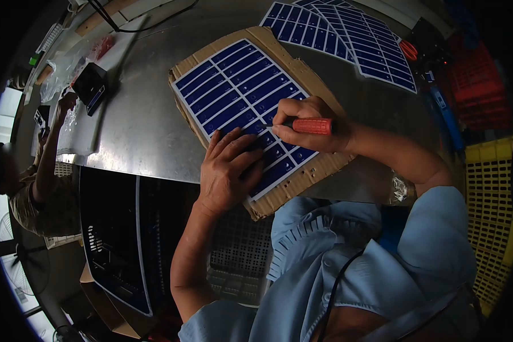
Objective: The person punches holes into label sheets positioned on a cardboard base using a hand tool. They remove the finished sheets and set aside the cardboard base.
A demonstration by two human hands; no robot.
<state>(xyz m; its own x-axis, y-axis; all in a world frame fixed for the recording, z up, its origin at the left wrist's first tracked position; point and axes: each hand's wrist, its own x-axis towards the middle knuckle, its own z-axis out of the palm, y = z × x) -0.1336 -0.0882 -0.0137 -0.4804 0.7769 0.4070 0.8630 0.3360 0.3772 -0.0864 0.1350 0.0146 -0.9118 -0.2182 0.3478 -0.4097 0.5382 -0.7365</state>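
A sheet of blue labels in white-bordered rows (228, 85) lies on a piece of brown cardboard (191, 64) on the metal table. My right hand (310, 122) is closed around a red ribbed handle, a screwdriver-like tool (313, 126) with a thin dark shaft. Its tip points left and meets the sheet near the middle; whether it goes through cannot be seen. My left hand (228, 165) rests on the sheet's near-left part, fingers spread and slightly bent, pressing just beside the tip. Small holes show in the cardboard's near edge.
More blue label sheets (342, 37) overlap at the back. Red-handled scissors or pliers (408, 50), a blue tool (439, 100), a red crate (477, 80) and a yellow crate (490, 211) are at right. A co-worker (43, 182) handles black boxes (90, 85) at left.
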